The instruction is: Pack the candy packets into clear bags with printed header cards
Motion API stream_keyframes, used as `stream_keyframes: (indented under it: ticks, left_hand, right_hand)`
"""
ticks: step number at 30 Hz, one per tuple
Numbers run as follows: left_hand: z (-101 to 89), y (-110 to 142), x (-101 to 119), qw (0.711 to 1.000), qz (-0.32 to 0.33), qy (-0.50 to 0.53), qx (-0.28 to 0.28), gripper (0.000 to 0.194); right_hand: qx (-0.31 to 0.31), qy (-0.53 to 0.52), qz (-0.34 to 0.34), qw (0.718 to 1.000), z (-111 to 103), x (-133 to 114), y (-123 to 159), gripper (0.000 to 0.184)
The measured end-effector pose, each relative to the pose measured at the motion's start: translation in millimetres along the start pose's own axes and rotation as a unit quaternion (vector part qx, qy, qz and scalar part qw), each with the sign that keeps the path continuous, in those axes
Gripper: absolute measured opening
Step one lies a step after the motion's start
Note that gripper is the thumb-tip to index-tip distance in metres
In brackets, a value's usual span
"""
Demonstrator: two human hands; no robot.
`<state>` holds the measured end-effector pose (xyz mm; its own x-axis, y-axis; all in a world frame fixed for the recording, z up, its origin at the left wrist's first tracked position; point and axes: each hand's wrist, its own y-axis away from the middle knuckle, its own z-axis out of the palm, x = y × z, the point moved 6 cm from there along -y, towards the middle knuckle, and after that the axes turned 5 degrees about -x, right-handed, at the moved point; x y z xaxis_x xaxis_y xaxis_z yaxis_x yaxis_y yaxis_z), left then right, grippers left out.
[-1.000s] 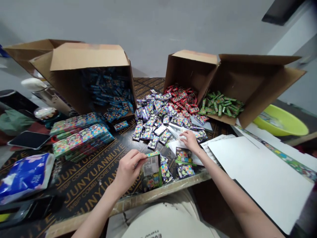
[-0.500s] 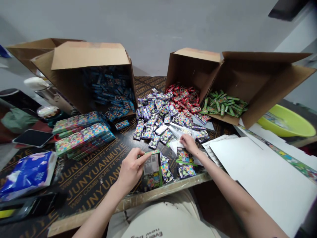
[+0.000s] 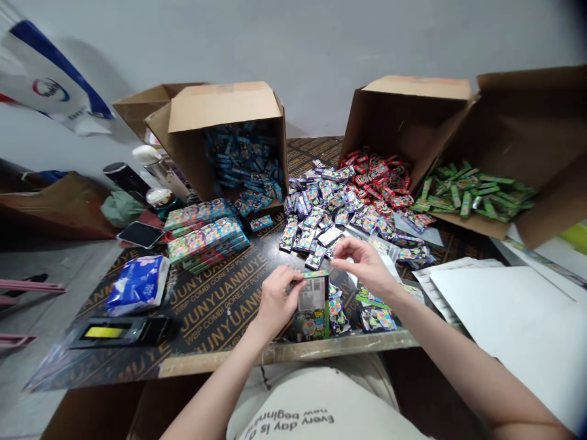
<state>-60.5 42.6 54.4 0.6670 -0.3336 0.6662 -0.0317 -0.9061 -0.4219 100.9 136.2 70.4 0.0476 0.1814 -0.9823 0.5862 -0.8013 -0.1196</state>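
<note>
My left hand (image 3: 277, 298) grips the top edge of a flat black-and-green printed box (image 3: 314, 296), which stands upright near the table's front edge. To the right, my right hand (image 3: 367, 267) hovers over the table, fingers curved and apart from the thumb, with nothing visible between them. Beneath it lie a white paper slip (image 3: 391, 269) and a black-and-green printed card, partly hidden. Purple-and-white packets (image 3: 338, 315) lie just right of the box, and another packet (image 3: 378, 319) is below my right hand. A heap of the same packets (image 3: 321, 198) spreads behind both hands.
Open cartons hold blue packets (image 3: 250, 159), red packets (image 3: 380, 177) and green packets (image 3: 479, 190). Stacked colourful boxes (image 3: 208, 241), a phone (image 3: 140, 234), a blue tissue pack (image 3: 137, 284) and a black case (image 3: 120, 332) are at left. White sheets (image 3: 509, 318) lie right.
My right hand has lifted off the paper slips and come toward the box, its fingers parting. My left hand still holds the box. The camera view has turned left.
</note>
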Motion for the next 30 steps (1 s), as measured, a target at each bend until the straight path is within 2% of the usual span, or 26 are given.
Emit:
stream_keyframes:
  ticks: [3, 7, 11, 15, 20, 22, 24, 26, 27, 29, 30]
  left_hand:
    - [-1.8, -1, 3, 1.000, 0.006, 0.013, 0.002, 0.006]
    - [-4.4, -1, 8, 1.000, 0.005, 0.020, -0.005, 0.013]
    - [-3.8, -1, 10, 1.000, 0.001, 0.017, 0.006, 0.003]
    - [-0.4, -1, 7, 0.999, 0.003, 0.005, 0.054, 0.010]
    - [7.1, -1, 9, 0.998, 0.016, -0.050, 0.037, 0.005]
    - [3.2, 2, 9, 0.994, 0.028, -0.108, 0.014, 0.014]
    - [-9.5, 6, 3, 0.984, 0.027, -0.178, 0.004, 0.020]
    - [-28.4, 11, -9, 0.967, -0.007, -0.254, 0.008, 0.022]
    - [-36.9, 13, -15, 0.954, -0.031, -0.297, 0.006, 0.025]
    - [-43.0, 17, -27, 0.929, -0.056, -0.365, -0.027, 0.035]
    - [-38.3, 18, -30, 0.921, -0.049, -0.381, -0.063, 0.042]
  right_hand:
    - [-0.091, -0.031, 0.010, 0.995, 34, -13, -5, 0.025]
    - [-0.141, -0.018, 0.025, 0.990, 50, -2, -11, 0.033]
    - [-0.140, 0.009, 0.016, 0.990, 50, 6, -15, 0.035]
    - [-0.132, 0.051, 0.006, 0.990, 53, 10, -16, 0.035]
    - [-0.048, 0.125, 0.003, 0.991, 50, 19, -18, 0.040]
    - [-0.020, 0.131, 0.014, 0.991, 37, 29, -19, 0.042]
    - [0.034, 0.200, 0.031, 0.979, 8, 42, -19, 0.036]
    - [0.101, 0.337, 0.069, 0.934, -33, 59, -14, 0.023]
    - [0.115, 0.415, 0.104, 0.896, -53, 69, -11, 0.019]
    - [0.119, 0.464, 0.147, 0.865, -84, 92, -3, 0.014]
    - [0.110, 0.475, 0.162, 0.858, -94, 103, 1, 0.011]
